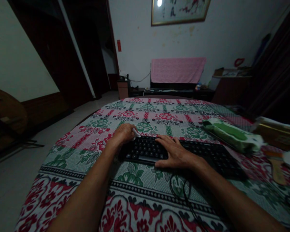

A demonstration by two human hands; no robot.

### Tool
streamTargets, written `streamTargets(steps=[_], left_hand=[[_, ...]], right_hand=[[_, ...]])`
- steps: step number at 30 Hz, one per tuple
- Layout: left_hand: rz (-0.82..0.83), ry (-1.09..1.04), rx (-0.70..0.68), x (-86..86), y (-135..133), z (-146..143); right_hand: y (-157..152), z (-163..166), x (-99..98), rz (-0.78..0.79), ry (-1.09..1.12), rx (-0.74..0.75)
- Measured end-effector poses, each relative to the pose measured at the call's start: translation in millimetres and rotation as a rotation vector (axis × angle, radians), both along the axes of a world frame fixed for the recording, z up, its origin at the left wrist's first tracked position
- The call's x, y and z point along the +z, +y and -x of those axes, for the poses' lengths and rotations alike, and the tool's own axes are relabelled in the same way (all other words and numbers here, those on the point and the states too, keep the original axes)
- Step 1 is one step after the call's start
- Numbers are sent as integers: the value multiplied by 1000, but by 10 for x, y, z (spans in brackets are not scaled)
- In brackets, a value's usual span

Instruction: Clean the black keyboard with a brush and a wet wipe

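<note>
A black keyboard (146,149) lies on the flowered tablecloth (128,180), its far right end angled toward me. My left hand (125,132) is closed at the keyboard's upper left corner, pinching a small white wipe (136,132) against its edge. Most of the wipe is hidden by the fingers. Across the middle of the keyboard rests my right hand (176,153), fingers spread, thumb at the near edge. It covers some of the keys. A black cable (187,196) loops on the cloth below the right hand.
To the right lie a green and white wipes pack (232,133), a brush with a wooden handle (277,167) and a golden-brown box (277,132). Beyond the table, a pink cloth (177,70) drapes over a screen on a low cabinet. A round wooden board (7,112) stands at left.
</note>
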State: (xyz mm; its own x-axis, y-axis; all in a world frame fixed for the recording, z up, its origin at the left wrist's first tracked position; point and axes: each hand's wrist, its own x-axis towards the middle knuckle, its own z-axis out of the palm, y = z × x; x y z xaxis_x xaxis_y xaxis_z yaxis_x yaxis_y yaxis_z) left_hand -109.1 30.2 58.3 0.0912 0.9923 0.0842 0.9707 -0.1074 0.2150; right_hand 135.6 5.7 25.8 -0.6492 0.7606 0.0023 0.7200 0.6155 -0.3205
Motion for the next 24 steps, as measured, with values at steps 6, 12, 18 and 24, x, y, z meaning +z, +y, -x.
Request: streamTargets(steps=[6, 12, 18, 24], left_hand=[[-1, 32, -97, -81, -18, -139], [-4, 55, 2, -46, -19, -120], [-3, 76, -123, -116, -73, -300], [-4, 100, -88, -116, -33, -198]], right_hand=[[22, 92, 22, 9, -8, 10], [159, 198, 45, 63, 32, -29], [185, 270, 39, 63, 119, -86], [114, 242, -116, -99, 109, -72]])
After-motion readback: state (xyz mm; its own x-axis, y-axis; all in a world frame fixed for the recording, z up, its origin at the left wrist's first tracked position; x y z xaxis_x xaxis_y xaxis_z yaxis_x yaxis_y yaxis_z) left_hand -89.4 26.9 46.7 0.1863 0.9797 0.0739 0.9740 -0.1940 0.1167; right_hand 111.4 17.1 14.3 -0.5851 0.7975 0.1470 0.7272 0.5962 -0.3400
